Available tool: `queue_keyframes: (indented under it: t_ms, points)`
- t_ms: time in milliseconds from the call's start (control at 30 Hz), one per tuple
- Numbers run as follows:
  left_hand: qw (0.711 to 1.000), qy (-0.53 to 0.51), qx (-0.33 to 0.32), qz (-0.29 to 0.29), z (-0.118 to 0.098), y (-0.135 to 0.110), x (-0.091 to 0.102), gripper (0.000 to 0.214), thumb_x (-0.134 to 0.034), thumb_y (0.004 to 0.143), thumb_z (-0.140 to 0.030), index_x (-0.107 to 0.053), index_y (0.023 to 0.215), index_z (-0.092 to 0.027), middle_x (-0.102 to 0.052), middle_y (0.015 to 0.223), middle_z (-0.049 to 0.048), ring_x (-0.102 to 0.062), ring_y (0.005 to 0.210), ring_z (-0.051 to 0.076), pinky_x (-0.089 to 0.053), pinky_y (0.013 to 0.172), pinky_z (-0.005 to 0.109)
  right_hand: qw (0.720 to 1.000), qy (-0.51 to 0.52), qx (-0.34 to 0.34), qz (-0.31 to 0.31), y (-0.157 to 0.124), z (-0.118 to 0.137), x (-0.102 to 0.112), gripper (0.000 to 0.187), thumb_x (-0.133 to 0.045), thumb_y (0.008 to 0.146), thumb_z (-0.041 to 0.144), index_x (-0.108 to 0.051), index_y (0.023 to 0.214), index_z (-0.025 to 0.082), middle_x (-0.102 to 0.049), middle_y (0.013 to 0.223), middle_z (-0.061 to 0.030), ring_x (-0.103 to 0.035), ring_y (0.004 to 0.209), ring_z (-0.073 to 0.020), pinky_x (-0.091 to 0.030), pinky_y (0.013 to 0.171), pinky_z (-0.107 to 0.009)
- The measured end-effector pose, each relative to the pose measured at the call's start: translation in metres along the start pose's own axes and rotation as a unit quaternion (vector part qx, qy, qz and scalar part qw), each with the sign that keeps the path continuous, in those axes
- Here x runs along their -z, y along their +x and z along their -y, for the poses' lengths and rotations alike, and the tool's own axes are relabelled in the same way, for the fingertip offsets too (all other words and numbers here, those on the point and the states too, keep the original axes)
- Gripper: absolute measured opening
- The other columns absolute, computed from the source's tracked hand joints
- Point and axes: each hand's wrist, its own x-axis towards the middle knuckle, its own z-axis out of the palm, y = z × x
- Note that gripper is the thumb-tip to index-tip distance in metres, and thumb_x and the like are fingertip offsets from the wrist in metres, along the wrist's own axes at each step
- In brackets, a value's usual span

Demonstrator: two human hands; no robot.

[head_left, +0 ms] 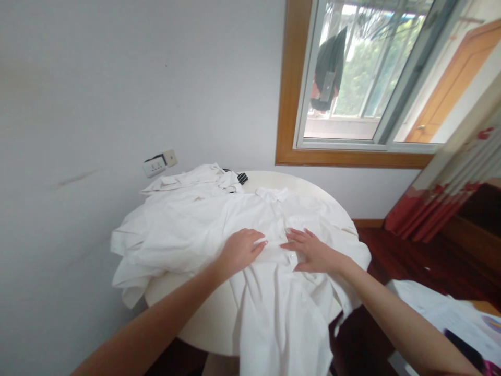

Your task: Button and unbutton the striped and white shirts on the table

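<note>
A white shirt (pixel 270 292) lies spread over a round white table (pixel 209 324), its collar toward the wall and its lower part hanging over the near edge. My left hand (pixel 242 250) rests on the left side of the shirt front, fingers stretched out and holding nothing. On the other side of the button strip lies my right hand (pixel 311 250), fingers spread over the cloth. More white clothing (pixel 188 183) is heaped at the table's back left, against the wall. A black-and-white striped piece (pixel 242 178) pokes out behind the heap.
A wall socket (pixel 154 166) sits just above the heap. To the right are a wooden-framed window (pixel 289 104) and a red-and-cream curtain (pixel 434 198). At lower right, white material (pixel 430 308) and a dark flat object (pixel 464 349) lie on a low surface.
</note>
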Motion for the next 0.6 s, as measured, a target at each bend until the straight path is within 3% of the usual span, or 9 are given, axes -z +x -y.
queue_keyframes:
  t_ms: [133, 200, 267, 367, 433, 500, 600]
  points:
    - [0.999, 0.031, 0.003, 0.036, -0.028, -0.025, -0.02, 0.062, -0.038, 0.086, -0.062, -0.048, 0.133, -0.024, -0.044, 0.141, 0.014, -0.038, 0.13, 0.033, -0.031, 0.105, 0.051, 0.999, 0.003, 0.005, 0.044, 0.001, 0.001, -0.005, 0.071, -0.065, 0.074, 0.056, -0.042, 0.137, 0.033, -0.042, 0.142, -0.0124, -0.02, 0.139, -0.0324, -0.01, 0.107, -0.064]
    - [0.998, 0.048, -0.008, 0.033, -0.03, -0.033, -0.027, 0.065, -0.038, 0.085, -0.063, -0.038, 0.14, -0.028, -0.033, 0.148, 0.0123, -0.027, 0.136, 0.034, -0.022, 0.108, 0.055, 0.997, 0.004, 0.018, 0.077, -0.001, 0.0, -0.003, 0.072, -0.065, 0.075, 0.053, -0.039, 0.139, 0.033, -0.041, 0.143, -0.0106, -0.021, 0.139, -0.0307, -0.012, 0.108, -0.061]
    - [0.997, 0.056, -0.025, 0.036, -0.029, -0.037, -0.029, 0.064, -0.037, 0.087, -0.061, -0.032, 0.143, -0.031, -0.029, 0.15, 0.0093, -0.023, 0.138, 0.031, -0.019, 0.11, 0.055, 0.997, -0.014, 0.007, 0.069, -0.003, -0.002, -0.001, 0.07, -0.064, 0.077, 0.047, -0.037, 0.14, 0.033, -0.036, 0.146, -0.0083, -0.021, 0.139, -0.0286, -0.014, 0.11, -0.056]
    - [0.996, 0.06, -0.042, 0.049, -0.025, -0.04, -0.025, 0.062, -0.037, 0.088, -0.059, -0.029, 0.143, -0.034, -0.028, 0.151, 0.0069, -0.021, 0.139, 0.03, -0.018, 0.11, 0.055, 0.996, -0.064, -0.066, 0.006, -0.009, -0.005, -0.003, 0.069, -0.06, 0.079, 0.047, -0.037, 0.141, 0.026, -0.031, 0.149, -0.0099, -0.02, 0.139, -0.0295, -0.016, 0.112, -0.051]
    - [0.995, 0.061, -0.055, 0.061, -0.024, -0.044, -0.019, 0.059, -0.038, 0.089, -0.055, -0.027, 0.144, -0.035, -0.026, 0.152, 0.0055, -0.02, 0.139, 0.03, -0.017, 0.11, 0.055, 0.992, -0.075, -0.1, 0.0, -0.014, -0.008, -0.007, 0.07, -0.054, 0.082, 0.053, -0.038, 0.141, 0.018, -0.031, 0.148, -0.0143, -0.024, 0.138, -0.0304, -0.02, 0.112, -0.048]
    - [0.993, 0.062, -0.071, 0.075, -0.025, -0.051, -0.013, 0.057, -0.04, 0.091, -0.049, -0.025, 0.144, -0.036, -0.025, 0.152, 0.0036, -0.02, 0.14, 0.029, -0.016, 0.11, 0.055, 0.993, -0.067, -0.099, 0.013, -0.02, -0.009, -0.012, 0.069, -0.046, 0.086, 0.056, -0.039, 0.14, 0.013, -0.03, 0.148, -0.016, -0.026, 0.137, -0.0292, -0.022, 0.112, -0.044]
    - [0.99, 0.061, -0.093, 0.092, -0.026, -0.064, -0.006, 0.057, -0.04, 0.091, -0.045, -0.023, 0.144, -0.037, -0.025, 0.152, 0.002, -0.019, 0.14, 0.029, -0.016, 0.11, 0.056, 0.996, -0.041, -0.081, 0.008, -0.03, -0.009, -0.012, 0.062, -0.045, 0.088, 0.05, -0.039, 0.14, 0.016, -0.033, 0.147, -0.0117, -0.03, 0.136, -0.0244, -0.027, 0.111, -0.038]
